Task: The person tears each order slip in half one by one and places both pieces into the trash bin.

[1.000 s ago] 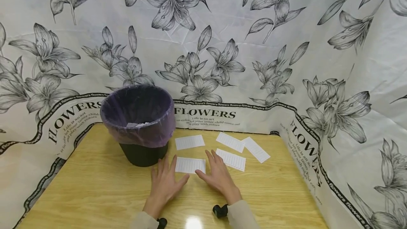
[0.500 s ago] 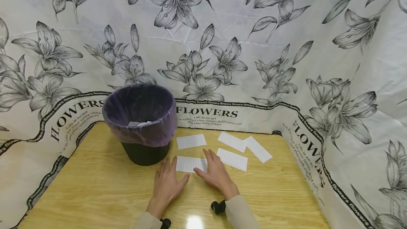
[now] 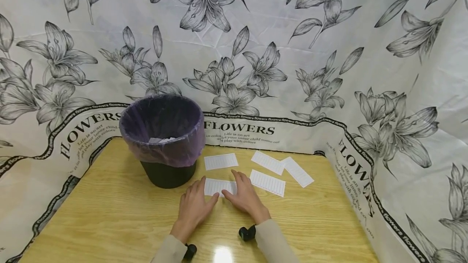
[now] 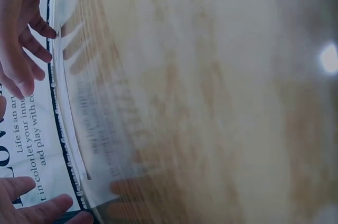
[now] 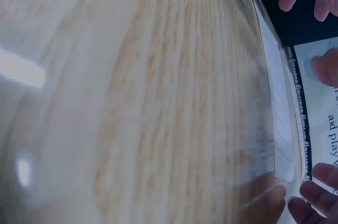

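A white paper slip with printed lines (image 3: 215,187) lies flat on the table, lengthwise between both hands. At its left end is my left hand (image 3: 193,205), fingers extended and thumb pointing toward the slip's near edge. My right hand (image 3: 245,199) is over the right end and hides part of it, thumb spread toward the other thumb. In the left wrist view the slip (image 4: 68,118) shows as a thin strip, with the fingers of both hands apart from the tabletop. The right wrist view has the slip (image 5: 277,102) nearly edge-on. Neither hand grips anything.
A black bin (image 3: 166,175) with a purple liner (image 3: 172,155) stands left of the hands, pale papers (image 3: 161,140) inside. More slips lie behind and to the right, including one slip (image 3: 221,161) and another slip (image 3: 268,182). Flowered cloth (image 3: 241,133) encloses the wooden table (image 3: 120,214).
Both hands have drawn slightly closer together over the slip, and the thumbs are nearer each other. The head view has shifted a little. The slips and bin stay put.
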The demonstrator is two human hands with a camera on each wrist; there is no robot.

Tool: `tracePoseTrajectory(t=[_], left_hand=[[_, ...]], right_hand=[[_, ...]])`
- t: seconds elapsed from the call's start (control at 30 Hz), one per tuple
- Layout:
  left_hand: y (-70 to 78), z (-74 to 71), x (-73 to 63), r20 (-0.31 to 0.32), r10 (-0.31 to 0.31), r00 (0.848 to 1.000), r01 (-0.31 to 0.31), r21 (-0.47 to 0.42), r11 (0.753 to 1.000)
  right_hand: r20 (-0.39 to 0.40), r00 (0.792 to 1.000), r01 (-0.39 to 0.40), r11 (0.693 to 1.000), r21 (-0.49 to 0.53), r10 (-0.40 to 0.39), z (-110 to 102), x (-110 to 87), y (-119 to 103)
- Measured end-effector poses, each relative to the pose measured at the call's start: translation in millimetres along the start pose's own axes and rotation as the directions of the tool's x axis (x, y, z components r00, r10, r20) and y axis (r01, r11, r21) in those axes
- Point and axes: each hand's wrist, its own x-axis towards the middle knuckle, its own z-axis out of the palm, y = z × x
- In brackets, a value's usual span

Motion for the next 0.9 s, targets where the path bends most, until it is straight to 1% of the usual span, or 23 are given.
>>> tracePoseTrajectory(t=[0.13, 0.2, 0.3, 0.4, 0.47, 0.53, 0.63, 0.73, 0.9], left_hand=[[0.5, -0.5, 5.4, -0.004, -0.004, 1.000, 0.004, -0.004, 1.000], [1.1, -0.5, 7.7, 0.001, -0.022, 1.000, 0.022, -0.006, 1.000], [2.1, 0.5, 9.6, 0.000, -0.059, 0.998, 0.059, -0.026, 0.998], [2.4, 2.4, 9.5, -0.021, -0.084, 0.996, 0.083, -0.040, 0.996], [2.6, 4.0, 9.0, -0.042, -0.087, 0.995, 0.085, -0.046, 0.995], [2.7, 5.9, 8.6, -0.060, -0.089, 0.994, 0.086, -0.057, 0.995], [3.0, 9.4, 10.7, -0.072, -0.101, 0.992, 0.093, -0.098, 0.991], [3.7, 11.9, 12.5, -0.084, -0.118, 0.989, 0.105, -0.137, 0.985], [4.4, 13.4, 9.5, -0.106, -0.108, 0.989, 0.095, -0.125, 0.988]], right_hand=[[-0.004, 1.000, -0.006, 1.000, 0.002, 0.006, 1, 3.5, -1], [-0.007, 1.000, -0.012, 1.000, 0.009, 0.012, 2, 4.9, -1], [-0.015, 0.999, -0.033, 0.998, 0.048, 0.034, 4, 6.7, -1], [-0.022, 0.998, -0.049, 0.995, 0.082, 0.051, 6, 8.1, 1], [-0.030, 0.998, -0.050, 0.994, 0.099, 0.053, 7, 8.7, 2], [-0.045, 0.998, -0.034, 0.995, 0.095, 0.038, 9, 9.4, 2], [-0.065, 0.998, -0.014, 0.997, 0.078, 0.019, 8, 11.1, 1], [-0.067, 0.998, -0.003, 0.999, 0.052, 0.006, 8, 13.1, 0], [-0.051, 0.999, -0.004, 1.000, 0.030, 0.005, 10, 15.4, 2]])
